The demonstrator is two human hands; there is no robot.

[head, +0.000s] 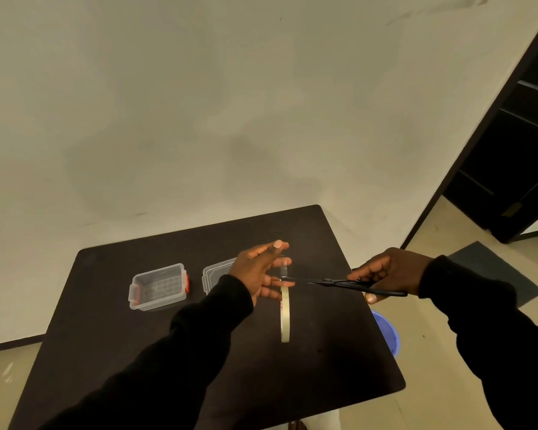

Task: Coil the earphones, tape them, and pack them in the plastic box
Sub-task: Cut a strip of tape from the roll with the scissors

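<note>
My left hand (261,271) is raised over the dark table (137,352), pinching a strip of clear tape (284,270) that runs down to the tape roll (284,315) hanging below it, seen edge-on. My right hand (389,273) grips black scissors (348,283), whose blades point left and meet the strip just under my left fingers. The clear plastic box (158,287) with red latches sits open on the table's left part. Its clear lid (216,274) lies beside it, partly behind my left hand. No earphones are visible.
A pale wall stands close behind the table's far edge. A blue bucket (387,332) sits on the floor by the table's right edge. Further right are a dark mat (494,274) and a dark doorway (516,150).
</note>
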